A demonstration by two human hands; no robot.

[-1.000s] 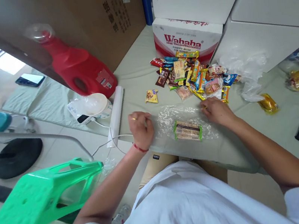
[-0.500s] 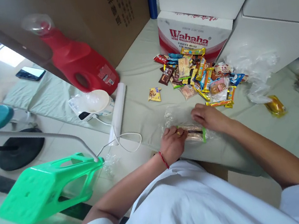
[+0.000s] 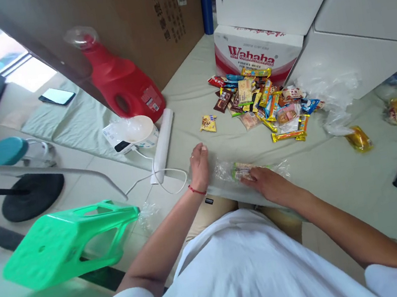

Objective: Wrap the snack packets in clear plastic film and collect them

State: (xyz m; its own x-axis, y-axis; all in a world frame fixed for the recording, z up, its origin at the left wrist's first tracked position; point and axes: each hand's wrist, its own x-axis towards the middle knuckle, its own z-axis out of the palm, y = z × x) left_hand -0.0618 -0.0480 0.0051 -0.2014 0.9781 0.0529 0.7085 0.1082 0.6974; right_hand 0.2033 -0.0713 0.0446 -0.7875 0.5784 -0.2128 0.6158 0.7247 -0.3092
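The left hand (image 3: 200, 167) is off the snack bag (image 3: 247, 171), now flat at its left; the right hand (image 3: 268, 183) now covers the bag's near side.

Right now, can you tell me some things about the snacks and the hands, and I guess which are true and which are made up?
1. The right hand rests on a snack pack wrapped in clear plastic. True.
2. The left hand is picking up the red jug. False: it lies open and flat on the pale cloth, beside the clear plastic, far from the jug.
3. A pile of snacks lies in front of the Wahaha box. True.
4. The small yellow packet sits on top of the pile. False: it lies alone on the cloth, apart from the pile.
5. The green stool stands upright. False: it lies tipped on its side.
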